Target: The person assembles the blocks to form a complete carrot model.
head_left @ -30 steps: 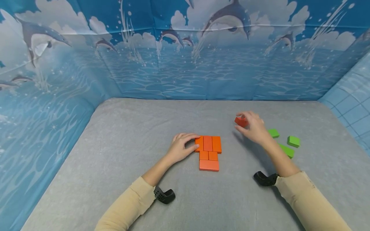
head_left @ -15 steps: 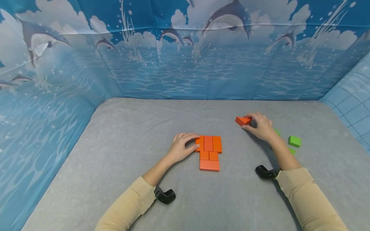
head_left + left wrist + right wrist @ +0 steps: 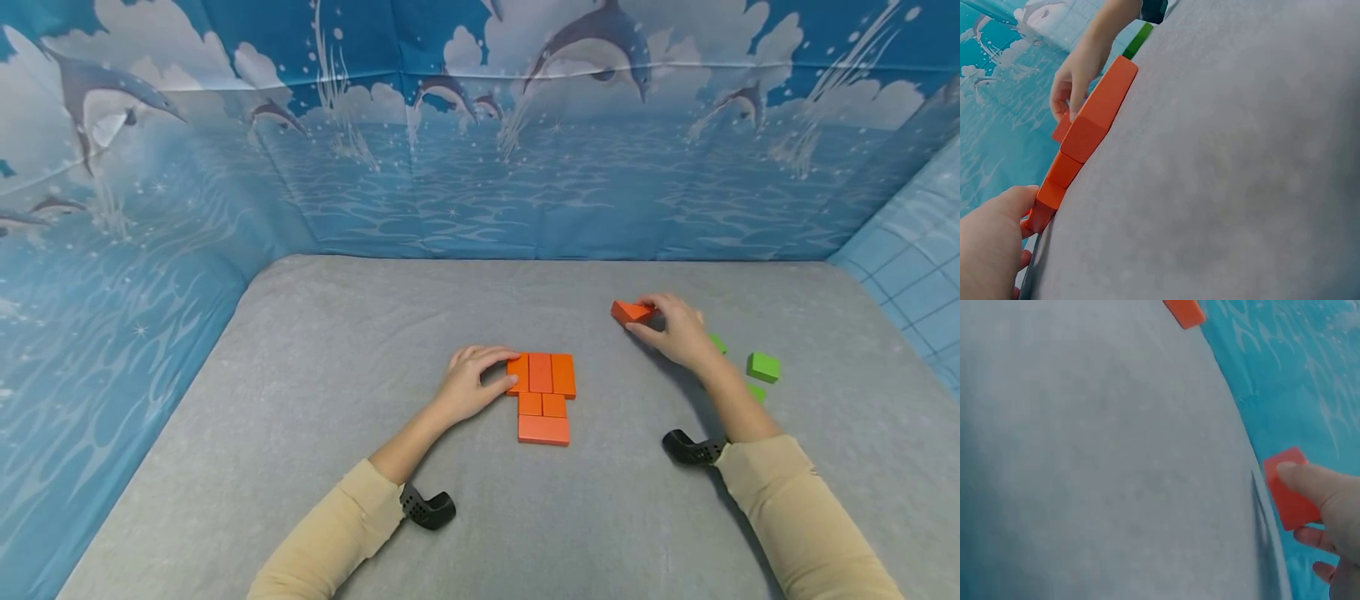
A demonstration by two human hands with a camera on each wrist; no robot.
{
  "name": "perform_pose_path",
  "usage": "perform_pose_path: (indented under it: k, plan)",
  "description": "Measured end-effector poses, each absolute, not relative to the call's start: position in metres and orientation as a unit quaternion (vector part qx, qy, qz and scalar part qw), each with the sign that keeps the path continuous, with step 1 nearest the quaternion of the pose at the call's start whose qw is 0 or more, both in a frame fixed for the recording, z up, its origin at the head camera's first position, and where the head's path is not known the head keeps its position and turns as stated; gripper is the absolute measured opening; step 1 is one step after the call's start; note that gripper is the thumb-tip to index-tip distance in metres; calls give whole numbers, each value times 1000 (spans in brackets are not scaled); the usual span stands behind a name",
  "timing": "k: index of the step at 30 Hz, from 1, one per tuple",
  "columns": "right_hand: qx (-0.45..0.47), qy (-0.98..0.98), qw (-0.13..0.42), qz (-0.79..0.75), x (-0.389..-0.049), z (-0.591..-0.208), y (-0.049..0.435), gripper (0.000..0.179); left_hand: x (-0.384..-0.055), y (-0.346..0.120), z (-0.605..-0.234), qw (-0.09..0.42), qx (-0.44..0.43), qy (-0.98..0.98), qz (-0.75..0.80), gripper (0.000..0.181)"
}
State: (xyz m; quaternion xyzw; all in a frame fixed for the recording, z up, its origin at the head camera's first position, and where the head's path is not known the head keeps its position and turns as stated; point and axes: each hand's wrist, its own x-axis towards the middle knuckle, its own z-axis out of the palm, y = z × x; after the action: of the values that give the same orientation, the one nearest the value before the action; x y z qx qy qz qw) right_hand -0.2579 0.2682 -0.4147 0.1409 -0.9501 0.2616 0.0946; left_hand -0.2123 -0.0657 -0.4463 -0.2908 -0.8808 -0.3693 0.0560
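My left hand [image 3: 468, 387] pinches the leftmost upright block [image 3: 517, 375] of a flat orange arrangement, thumb and index finger at its two ends. Three blocks stand side by side in the top row. Two small orange blocks [image 3: 542, 405] lie below them, then a wide orange block [image 3: 543, 430] across the bottom. Up and to the right, above the grey cloth, my right hand [image 3: 675, 331] holds an orange-red triangular block [image 3: 632, 312] between thumb and fingers. The right wrist view shows the thumb pressed on a flat face of this block [image 3: 1291, 503].
Several green blocks lie on the right, one in plain sight [image 3: 763, 367] and others partly hidden by the right forearm. Grey cloth [image 3: 337, 333] covers the work surface. A blue dolphin-print curtain [image 3: 465, 200] rises behind and at the sides. Black wrist mounts [image 3: 429, 508] sit under both sleeves.
My right hand has shifted a little to the right, and the triangular block has turned in its grip, showing more of its top. My left hand and the orange arrangement have stayed put.
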Motion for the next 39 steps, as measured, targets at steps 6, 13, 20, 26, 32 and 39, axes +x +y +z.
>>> perform_pose_path:
  k: [6, 13, 20, 26, 32, 39]
  plan:
    - [184, -936, 120, 275, -245, -399, 246, 38, -213, -66, -447, 55, -290, -882, -367, 36]
    - [281, -901, 131, 305, -216, -387, 210, 31, -213, -65, -446, 55, -291, -880, -371, 36]
    - [365, -874, 80, 312, -178, -381, 177, 27, -214, -65, -446, 54, -287, -883, -367, 36]
    - [354, -891, 17, 286, -150, -384, 161, 31, -214, -65, -446, 59, -284, -885, -364, 35]
    - [349, -899, 4, 265, -137, -392, 156, 32, -215, -65, -447, 60, -278, -889, -358, 35]
    - [349, -902, 7, 253, -132, -397, 153, 32, -215, -65, -447, 58, -278, -888, -360, 35]
